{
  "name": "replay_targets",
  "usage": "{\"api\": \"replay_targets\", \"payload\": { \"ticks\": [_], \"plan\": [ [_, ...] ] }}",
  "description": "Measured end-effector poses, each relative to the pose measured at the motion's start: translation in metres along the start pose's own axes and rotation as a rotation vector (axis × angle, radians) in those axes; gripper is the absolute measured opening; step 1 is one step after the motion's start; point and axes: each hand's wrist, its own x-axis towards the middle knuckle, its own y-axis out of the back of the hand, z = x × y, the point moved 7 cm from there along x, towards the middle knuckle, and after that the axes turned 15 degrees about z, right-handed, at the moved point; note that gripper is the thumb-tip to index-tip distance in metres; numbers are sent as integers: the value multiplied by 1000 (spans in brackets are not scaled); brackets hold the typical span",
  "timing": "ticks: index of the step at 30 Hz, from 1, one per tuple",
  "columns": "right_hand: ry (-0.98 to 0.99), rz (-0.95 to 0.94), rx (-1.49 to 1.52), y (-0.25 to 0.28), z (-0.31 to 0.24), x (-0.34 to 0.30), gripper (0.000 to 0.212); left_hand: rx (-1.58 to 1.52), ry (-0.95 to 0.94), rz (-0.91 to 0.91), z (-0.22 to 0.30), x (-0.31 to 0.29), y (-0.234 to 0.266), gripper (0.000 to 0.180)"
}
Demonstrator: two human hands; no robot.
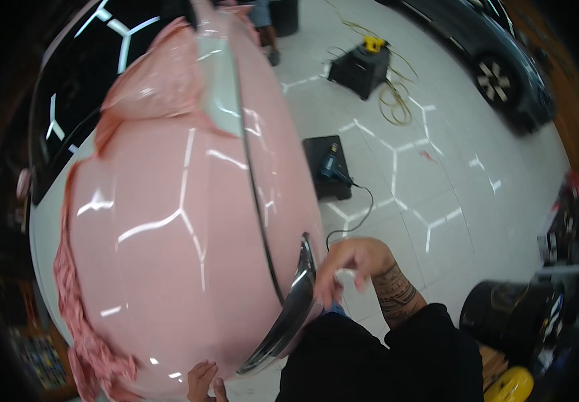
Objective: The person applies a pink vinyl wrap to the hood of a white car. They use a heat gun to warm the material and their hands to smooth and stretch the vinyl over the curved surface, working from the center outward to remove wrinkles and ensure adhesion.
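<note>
Glossy pink film covers the car's hood and fender, with a dark seam running between them. Along the left side its edge is gathered into a wrinkled strip; a loose crumpled flap lies near the windshield. At the front corner is a dark headlight. My left hand rests at the lower front edge of the film, fingers extended and thumb apart. Close beside the headlight's outer edge, my right hand hangs bent at the wrist, fingers loosely apart and somewhat blurred; whether it touches is unclear.
A corded heat gun lies on a black step stool right of the car. Farther off, a black stand has a yellow cable on the floor. A grey car, a black bin and a person's leg are around.
</note>
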Motion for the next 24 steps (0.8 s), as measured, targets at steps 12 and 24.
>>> {"api": "replay_targets", "payload": {
  "ticks": [12, 24],
  "plan": [
    [-504, 1762, 132, 357, 413, -205, 28, 621, -436, 26, 21, 113, -168, 65],
    [540, -500, -29, 43, -51, 9, 16, 480, -271, -71, 15, 102, -150, 69]
  ]
}}
